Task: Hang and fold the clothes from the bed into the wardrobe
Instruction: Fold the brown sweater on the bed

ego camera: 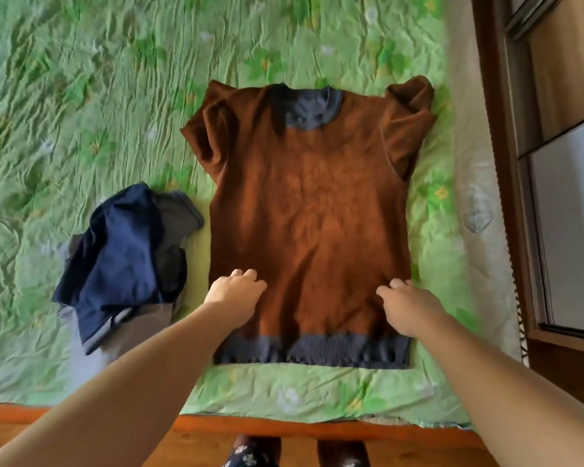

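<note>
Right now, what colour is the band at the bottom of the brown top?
The band is ribbed blue-grey, clearest in the head view.

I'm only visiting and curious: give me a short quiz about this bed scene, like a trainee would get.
1. True or false: the brown knitted top with grey ribbed hem lies spread out on the green flowered bedspread.
2. The crumpled navy and grey clothes pile lies: A) on the person's left of the top, B) on its right, C) on it?
3. Fill in: left hand and right hand both touch the top near its ____.
Key: 1 true; 2 A; 3 hem.
</note>
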